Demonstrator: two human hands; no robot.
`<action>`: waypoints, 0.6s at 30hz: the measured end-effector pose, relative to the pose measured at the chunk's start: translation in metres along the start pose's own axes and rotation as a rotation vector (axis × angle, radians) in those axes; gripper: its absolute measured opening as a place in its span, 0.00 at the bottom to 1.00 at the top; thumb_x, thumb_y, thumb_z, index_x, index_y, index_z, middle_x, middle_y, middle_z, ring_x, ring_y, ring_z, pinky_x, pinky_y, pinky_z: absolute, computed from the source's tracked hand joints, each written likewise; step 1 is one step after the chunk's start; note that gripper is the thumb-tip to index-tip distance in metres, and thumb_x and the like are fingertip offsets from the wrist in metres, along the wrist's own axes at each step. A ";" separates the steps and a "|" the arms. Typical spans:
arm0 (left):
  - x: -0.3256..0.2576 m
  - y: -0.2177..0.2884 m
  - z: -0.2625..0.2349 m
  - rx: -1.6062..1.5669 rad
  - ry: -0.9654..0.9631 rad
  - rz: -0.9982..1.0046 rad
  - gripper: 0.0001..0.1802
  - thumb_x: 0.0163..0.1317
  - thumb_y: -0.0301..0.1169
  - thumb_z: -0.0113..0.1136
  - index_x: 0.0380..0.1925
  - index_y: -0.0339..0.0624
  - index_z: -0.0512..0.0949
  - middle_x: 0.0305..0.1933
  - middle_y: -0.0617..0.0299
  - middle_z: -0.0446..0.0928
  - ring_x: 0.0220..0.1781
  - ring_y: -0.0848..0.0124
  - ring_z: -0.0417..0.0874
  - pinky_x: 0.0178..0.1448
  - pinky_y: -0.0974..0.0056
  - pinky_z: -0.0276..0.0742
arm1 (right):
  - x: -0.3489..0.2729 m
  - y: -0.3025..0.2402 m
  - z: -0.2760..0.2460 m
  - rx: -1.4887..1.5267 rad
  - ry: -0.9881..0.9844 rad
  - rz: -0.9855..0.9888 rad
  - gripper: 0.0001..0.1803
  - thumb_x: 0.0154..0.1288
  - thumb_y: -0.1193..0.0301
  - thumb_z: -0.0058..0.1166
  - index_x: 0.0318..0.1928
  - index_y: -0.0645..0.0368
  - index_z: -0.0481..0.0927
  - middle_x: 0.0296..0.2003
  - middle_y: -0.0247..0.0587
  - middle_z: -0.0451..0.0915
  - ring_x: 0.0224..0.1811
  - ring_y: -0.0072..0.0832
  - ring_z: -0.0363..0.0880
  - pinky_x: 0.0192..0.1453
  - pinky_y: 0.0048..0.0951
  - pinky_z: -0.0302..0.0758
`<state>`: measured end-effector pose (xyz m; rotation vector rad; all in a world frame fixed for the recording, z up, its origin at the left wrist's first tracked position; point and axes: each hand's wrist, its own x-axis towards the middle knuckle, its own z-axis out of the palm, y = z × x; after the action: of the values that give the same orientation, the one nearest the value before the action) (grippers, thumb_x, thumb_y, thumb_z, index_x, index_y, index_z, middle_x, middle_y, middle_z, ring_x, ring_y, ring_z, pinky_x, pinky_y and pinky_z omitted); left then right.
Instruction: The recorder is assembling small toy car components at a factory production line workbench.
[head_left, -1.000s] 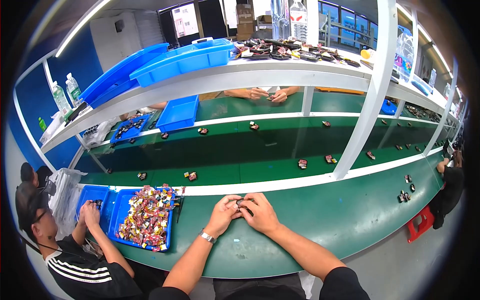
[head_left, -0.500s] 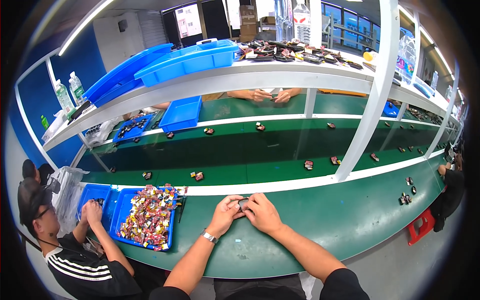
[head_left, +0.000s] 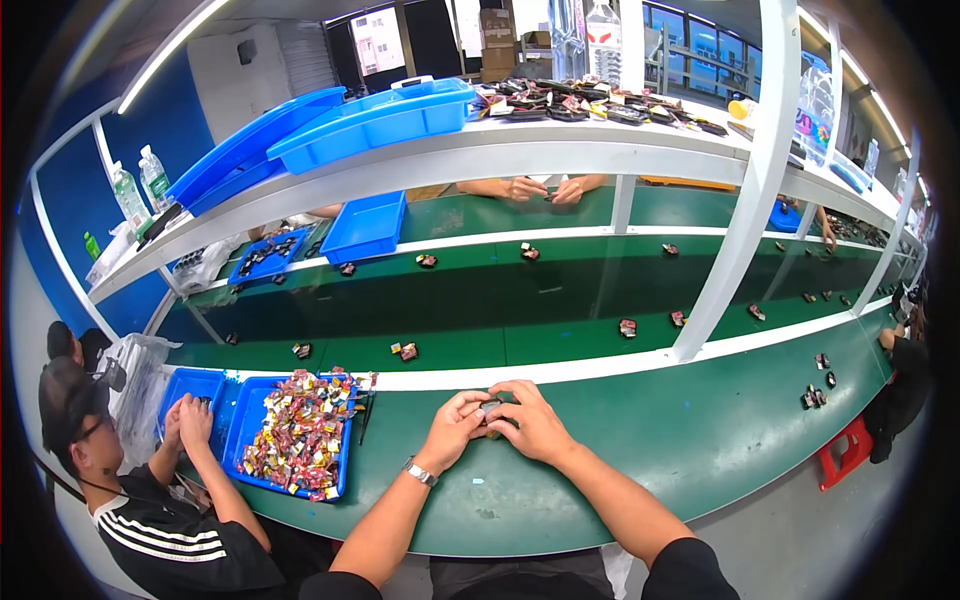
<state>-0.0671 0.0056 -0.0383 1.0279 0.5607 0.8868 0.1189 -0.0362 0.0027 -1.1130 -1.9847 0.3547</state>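
Above the green tabletop, my left hand and my right hand meet, fingers closed around a small dark piece with a greyish top. The fingers cover most of it, so its kind cannot be made out. A watch with a metal band circles my left wrist. To the left of my left hand stands a blue tray heaped with small red, yellow and white pieces. Some thin dark strips lie by the tray's right edge.
Beyond a white rail, a green conveyor belt carries several small dark-and-red pieces. A white post and shelf rise ahead, bearing blue trays and black pieces. A co-worker sits at left; a red stool stands at right.
The pieces on the belt have shifted slightly rightward. My right fingers have moved over the small piece, covering more of it. Another person's arm now shows at the far right behind the belt.
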 end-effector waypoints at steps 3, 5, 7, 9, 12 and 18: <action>0.000 0.001 0.000 -0.009 0.001 -0.028 0.15 0.72 0.28 0.52 0.56 0.37 0.69 0.53 0.54 0.79 0.53 0.68 0.82 0.56 0.63 0.82 | -0.003 0.002 0.003 -0.002 0.027 0.074 0.07 0.56 0.72 0.66 0.37 0.55 0.85 0.54 0.37 0.75 0.59 0.39 0.71 0.59 0.36 0.75; -0.001 0.002 0.000 -0.005 0.009 -0.027 0.15 0.72 0.28 0.52 0.56 0.37 0.69 0.53 0.55 0.79 0.53 0.68 0.82 0.56 0.63 0.82 | -0.002 -0.001 0.005 0.009 0.053 0.122 0.07 0.57 0.73 0.65 0.38 0.56 0.85 0.54 0.37 0.75 0.58 0.38 0.71 0.58 0.36 0.75; 0.000 0.001 0.000 -0.004 0.016 -0.027 0.15 0.72 0.28 0.52 0.56 0.37 0.69 0.53 0.55 0.79 0.53 0.68 0.82 0.56 0.63 0.82 | -0.005 0.002 0.008 0.020 0.066 0.123 0.07 0.57 0.73 0.65 0.37 0.56 0.85 0.53 0.36 0.76 0.58 0.38 0.71 0.58 0.36 0.75; 0.000 0.001 0.001 -0.003 0.016 -0.021 0.15 0.72 0.28 0.52 0.56 0.37 0.70 0.53 0.55 0.79 0.53 0.69 0.82 0.56 0.64 0.82 | -0.005 0.004 0.009 0.031 0.079 0.122 0.07 0.57 0.73 0.64 0.37 0.56 0.84 0.52 0.36 0.76 0.57 0.38 0.72 0.57 0.36 0.75; -0.001 0.002 0.000 -0.024 -0.001 -0.015 0.15 0.72 0.28 0.52 0.56 0.38 0.70 0.53 0.55 0.79 0.53 0.70 0.82 0.56 0.65 0.81 | -0.005 0.003 0.012 0.064 0.096 0.143 0.07 0.57 0.73 0.63 0.37 0.56 0.85 0.52 0.36 0.76 0.57 0.38 0.71 0.58 0.36 0.75; -0.001 0.001 0.000 -0.011 -0.014 -0.021 0.15 0.72 0.27 0.52 0.57 0.38 0.70 0.53 0.56 0.79 0.52 0.72 0.81 0.55 0.67 0.81 | -0.006 0.003 0.015 0.070 0.100 0.175 0.07 0.57 0.73 0.63 0.38 0.55 0.86 0.53 0.36 0.76 0.59 0.37 0.71 0.58 0.36 0.74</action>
<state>-0.0677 0.0054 -0.0376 1.0160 0.5531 0.8626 0.1110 -0.0371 -0.0114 -1.2386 -1.7798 0.4473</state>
